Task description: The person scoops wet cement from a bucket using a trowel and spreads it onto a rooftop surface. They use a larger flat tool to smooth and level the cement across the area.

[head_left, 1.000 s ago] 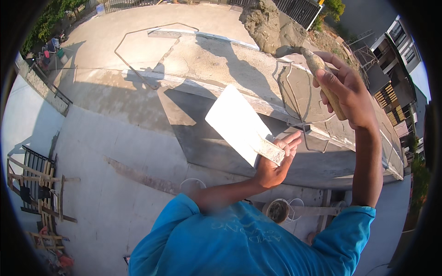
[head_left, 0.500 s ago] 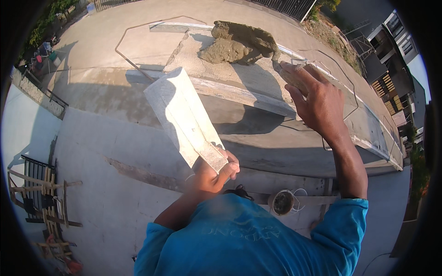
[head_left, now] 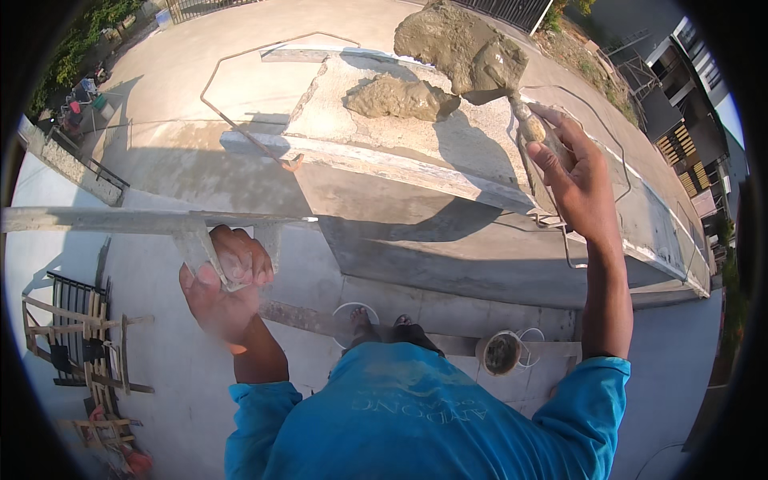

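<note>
My left hand (head_left: 228, 280) is closed around the handle of a long plastering float (head_left: 96, 220), held out to the left with its board nearly edge-on. In my right hand (head_left: 580, 172) is the handle of a trowel (head_left: 531, 132), fingers wrapped round it. Wet grey mortar (head_left: 460, 52) covers the trowel's blade, hiding most of it. Below and left of the blade, a separate lump of mortar (head_left: 400, 100) rests on the rough top of a concrete wall (head_left: 328, 108). The float is apart from the wall.
Wooden battens (head_left: 384, 166) run along the wall's edge, with bent metal rod clamps (head_left: 214, 68) over them. A bucket (head_left: 482, 356) stands on the tiles near my feet, to the right. Wooden frames and a dark metal grille (head_left: 72, 308) lean at the lower left.
My left hand has swung the float left, turning it from face-on to edge-on. The trowel has risen away from the wall top with mortar on it, and a separate mortar lump now shows there.
</note>
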Demonstrator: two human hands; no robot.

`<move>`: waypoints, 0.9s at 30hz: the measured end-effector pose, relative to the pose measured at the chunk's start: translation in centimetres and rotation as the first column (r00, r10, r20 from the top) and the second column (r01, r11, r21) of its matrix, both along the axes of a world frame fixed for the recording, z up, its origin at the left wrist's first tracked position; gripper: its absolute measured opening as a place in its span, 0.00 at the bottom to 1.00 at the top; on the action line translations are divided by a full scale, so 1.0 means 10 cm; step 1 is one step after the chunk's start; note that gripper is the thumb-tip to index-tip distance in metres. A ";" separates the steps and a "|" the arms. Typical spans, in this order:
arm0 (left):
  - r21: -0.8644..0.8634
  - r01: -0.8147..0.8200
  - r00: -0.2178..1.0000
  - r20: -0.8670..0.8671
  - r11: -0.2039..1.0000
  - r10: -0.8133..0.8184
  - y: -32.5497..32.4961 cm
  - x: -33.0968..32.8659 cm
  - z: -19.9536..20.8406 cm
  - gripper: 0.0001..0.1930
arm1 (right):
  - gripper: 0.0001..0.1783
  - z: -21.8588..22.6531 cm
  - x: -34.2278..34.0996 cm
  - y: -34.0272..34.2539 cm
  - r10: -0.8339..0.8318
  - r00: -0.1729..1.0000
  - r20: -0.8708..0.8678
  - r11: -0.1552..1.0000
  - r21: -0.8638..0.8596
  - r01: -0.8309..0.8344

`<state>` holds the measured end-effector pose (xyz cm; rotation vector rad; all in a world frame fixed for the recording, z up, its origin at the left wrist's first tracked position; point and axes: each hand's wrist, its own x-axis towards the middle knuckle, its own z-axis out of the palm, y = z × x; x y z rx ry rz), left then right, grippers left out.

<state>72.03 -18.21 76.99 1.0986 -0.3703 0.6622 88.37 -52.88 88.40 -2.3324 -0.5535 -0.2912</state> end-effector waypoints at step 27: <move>0.210 -0.261 0.958 0.177 0.942 0.226 -0.77 1.97 0.93 0.29 | 0.29 -0.09 -0.42 -0.58 0.717 0.276 -0.641 0.658 0.752 0.036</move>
